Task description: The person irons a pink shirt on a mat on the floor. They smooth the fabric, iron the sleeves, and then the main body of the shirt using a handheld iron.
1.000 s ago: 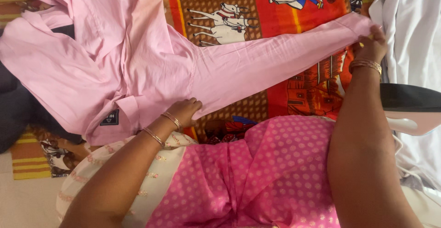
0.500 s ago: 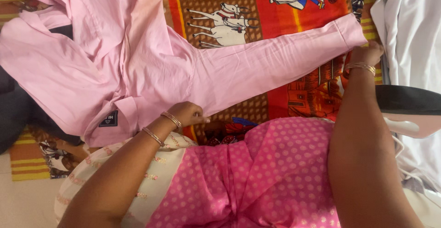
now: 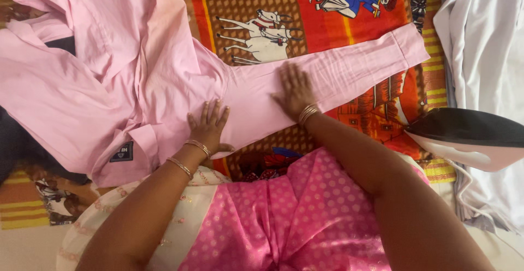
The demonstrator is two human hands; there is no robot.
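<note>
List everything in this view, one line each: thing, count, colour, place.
Cotton shirt: one, pale pink, spread at left, sleeve stretched right.
Printed cloth with animal and figure pictures: one, orange, red and brown, under the shirt.
Clothes iron: one, black and pinkish white, at right, apart from the shirt.
Loose fabric: one heap, white, far right.
Bangles: several, gold, on both wrists.
Left hand: flat on the shirt near the armpit seam.
Right hand: flat on the sleeve, fingers spread.
</note>
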